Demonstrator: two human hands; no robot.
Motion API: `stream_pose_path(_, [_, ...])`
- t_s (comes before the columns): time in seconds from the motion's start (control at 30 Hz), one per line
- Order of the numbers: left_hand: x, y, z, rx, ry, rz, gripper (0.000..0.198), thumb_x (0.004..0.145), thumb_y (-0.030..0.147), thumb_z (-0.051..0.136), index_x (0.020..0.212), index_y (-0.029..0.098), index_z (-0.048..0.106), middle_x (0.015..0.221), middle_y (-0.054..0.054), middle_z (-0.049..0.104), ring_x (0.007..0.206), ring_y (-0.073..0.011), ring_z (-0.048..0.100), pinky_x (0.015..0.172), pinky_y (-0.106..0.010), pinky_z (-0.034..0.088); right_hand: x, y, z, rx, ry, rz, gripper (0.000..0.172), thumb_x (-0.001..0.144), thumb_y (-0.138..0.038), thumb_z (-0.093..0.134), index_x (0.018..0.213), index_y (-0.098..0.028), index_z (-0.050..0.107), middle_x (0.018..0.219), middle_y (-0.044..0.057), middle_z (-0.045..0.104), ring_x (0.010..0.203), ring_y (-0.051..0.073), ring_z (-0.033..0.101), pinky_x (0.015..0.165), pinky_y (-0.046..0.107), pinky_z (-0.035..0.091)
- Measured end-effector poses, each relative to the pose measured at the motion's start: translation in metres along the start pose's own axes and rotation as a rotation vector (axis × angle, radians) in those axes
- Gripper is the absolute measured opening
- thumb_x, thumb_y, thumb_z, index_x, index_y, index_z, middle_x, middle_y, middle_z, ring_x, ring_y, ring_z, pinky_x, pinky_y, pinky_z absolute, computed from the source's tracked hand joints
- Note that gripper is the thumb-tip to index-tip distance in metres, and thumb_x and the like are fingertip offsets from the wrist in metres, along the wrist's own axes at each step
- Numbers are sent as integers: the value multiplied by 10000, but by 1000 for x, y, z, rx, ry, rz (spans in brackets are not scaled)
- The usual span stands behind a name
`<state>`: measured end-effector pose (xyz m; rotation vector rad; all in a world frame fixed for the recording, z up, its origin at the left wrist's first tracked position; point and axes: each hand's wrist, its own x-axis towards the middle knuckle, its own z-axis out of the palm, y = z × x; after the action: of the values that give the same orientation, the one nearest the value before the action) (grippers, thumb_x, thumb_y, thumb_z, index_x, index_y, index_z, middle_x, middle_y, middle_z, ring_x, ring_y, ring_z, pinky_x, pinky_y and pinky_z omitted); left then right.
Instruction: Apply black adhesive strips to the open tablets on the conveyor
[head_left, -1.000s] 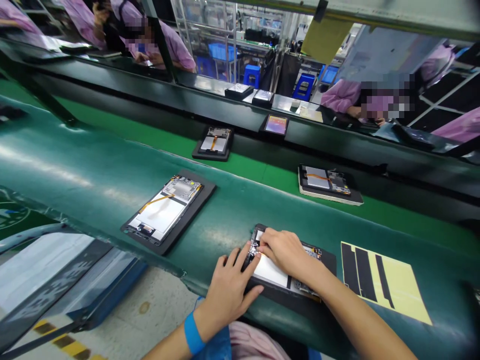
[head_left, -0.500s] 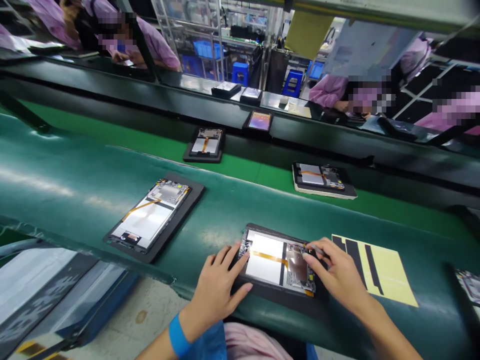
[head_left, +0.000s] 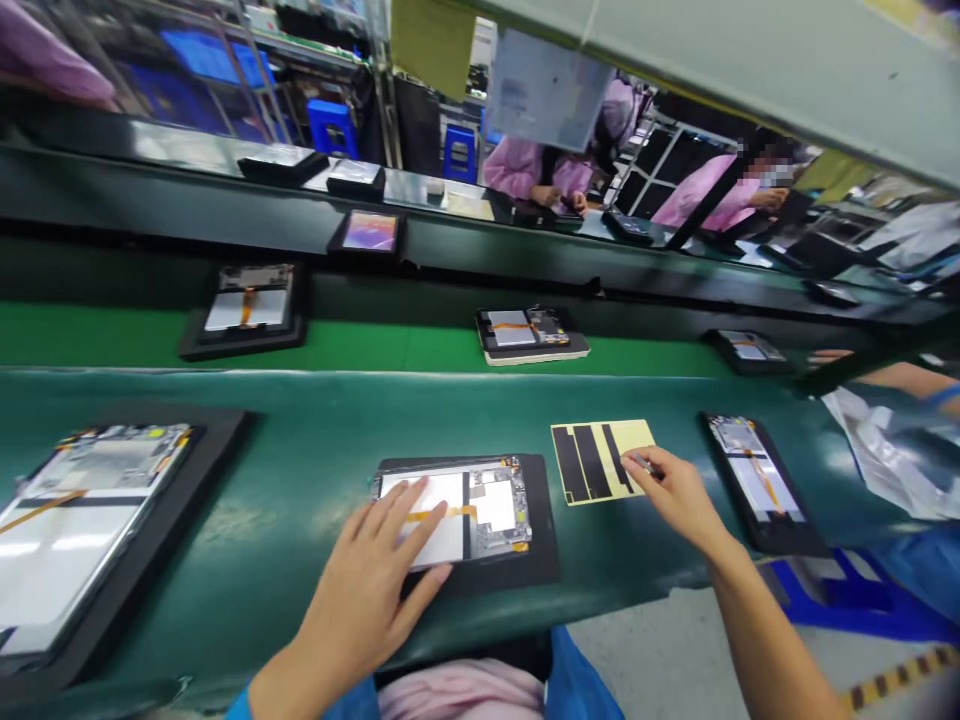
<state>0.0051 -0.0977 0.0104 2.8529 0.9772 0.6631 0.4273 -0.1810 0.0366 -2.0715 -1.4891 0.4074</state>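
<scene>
An opened tablet [head_left: 498, 500], with its battery, orange flat cable and circuit board showing, lies on a black foam pad [head_left: 544, 560] in front of me. My left hand [head_left: 382, 560] rests open over the tablet's left part, fingers spread across the battery and cable. To the right lies a yellow backing sheet [head_left: 564, 460] carrying several black adhesive strips [head_left: 589, 462]. Over the right edge of this sheet, my right hand [head_left: 671, 490] is pinched at the rightmost strip. A small greyish thing shows between its fingers, too little of it to name.
Another opened tablet [head_left: 82, 520] lies at the left, and one [head_left: 757, 470] at the right. Along the green belt [head_left: 420, 345] sit more tablets on pads. Clear plastic wrap [head_left: 870, 450] and a co-worker's arm [head_left: 915, 378] are at the far right. Other people work opposite.
My right hand has moved off the tablet's circuit board to the yellow sheet on the right. My left hand stays on the tablet. The view has swung right.
</scene>
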Motion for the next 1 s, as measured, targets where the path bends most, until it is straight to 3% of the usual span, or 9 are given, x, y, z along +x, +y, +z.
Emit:
stream_pose_path(0.13, [49, 32, 9, -87, -129, 203, 437, 976, 419, 551, 1377, 249, 586, 1536, -118, 500, 1375, -351, 485, 1099, -547, 381, -6, 9, 7, -108, -129, -60, 372, 961, -534, 515, 876, -228, 710, 875, 69, 717, 763, 208, 641, 689, 310, 472])
stream_pose_path(0.23, [78, 52, 23, -150, -228, 280, 458, 979, 513, 532, 1339, 244, 616, 1497, -115, 546, 1397, -361, 469, 1137, -576, 340, -10, 6, 14, -142, -212, -111, 326, 986, -479, 508, 904, -236, 711, 915, 59, 709, 828, 205, 662, 724, 298, 479])
stream_pose_path(0.43, [112, 65, 53, -177, -271, 386, 423, 964, 512, 562, 1210, 189, 680, 1420, -124, 615, 1379, -351, 497, 1178, -565, 287, -16, -10, 26, -195, -282, -213, 249, 1014, -341, 507, 972, -227, 724, 967, 37, 708, 866, 185, 677, 780, 301, 496])
stream_pose_path(0.67, [133, 65, 75, -186, -296, 493, 332, 1016, 367, 468, 1169, 177, 694, 1428, -87, 624, 1393, -321, 486, 1193, -559, 244, -22, -23, 50, -356, -233, -330, 246, 1020, -252, 501, 1055, -238, 743, 975, 33, 706, 808, 161, 688, 694, 256, 482])
stream_pose_path(1.0, [130, 64, 83, -203, -273, 508, 330, 1013, 331, 459, 1194, 159, 676, 1370, -92, 665, 1401, -328, 471, 1180, -582, 256, -26, -19, 62, -547, -196, -423, 257, 1002, -172, 503, 1067, -234, 743, 947, 36, 709, 736, 144, 658, 668, 242, 452])
